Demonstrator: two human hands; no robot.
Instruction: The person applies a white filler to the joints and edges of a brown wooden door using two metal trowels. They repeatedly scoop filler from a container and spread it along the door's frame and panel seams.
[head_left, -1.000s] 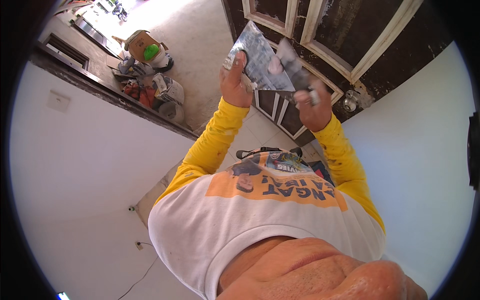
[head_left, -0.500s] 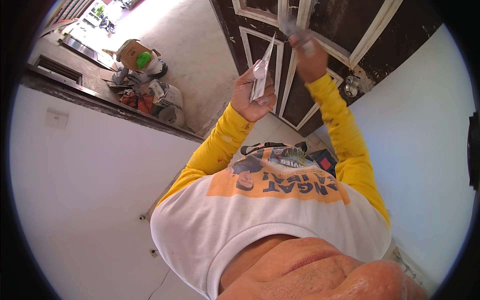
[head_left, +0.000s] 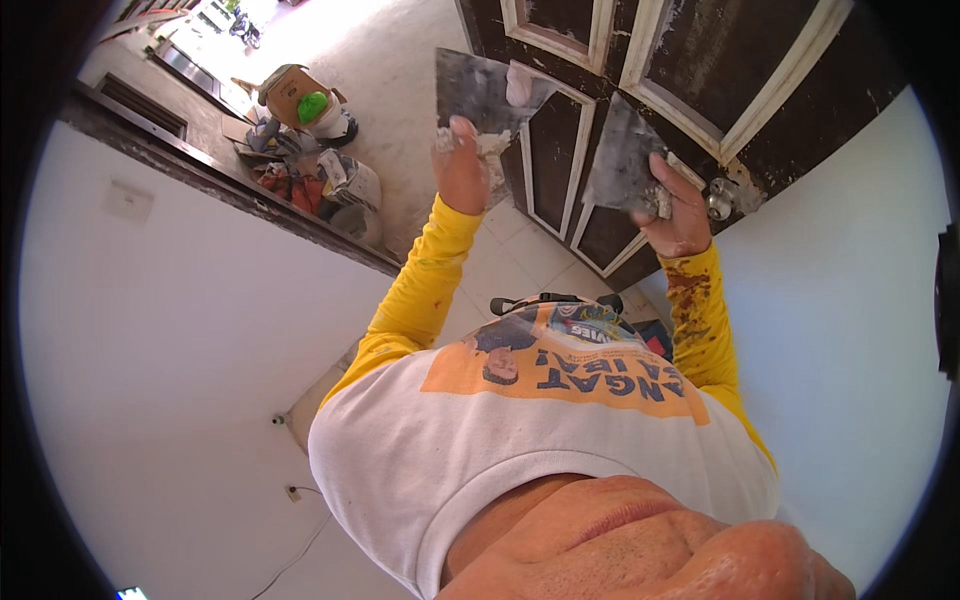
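Note:
My left hand is closed around the base of a wide putty knife, its grey metal blade turned flat. A lump of pale putty sits near the blade's far right corner, and more putty is smeared by my fingers. My right hand grips a second putty knife, thumb along its putty-crusted base. That blade points up and left, in front of the dark brown panel door. Pale moulding frames the door's panels. The two blades are apart.
A metal doorknob is just right of my right hand. White walls stand on both sides. Beyond the doorway, a cardboard box, a white bucket and bags are piled on the concrete floor.
My left putty knife has turned from edge-on to flat. My right hand has come down and right from the upper door, bringing its blurred blade into clear sight.

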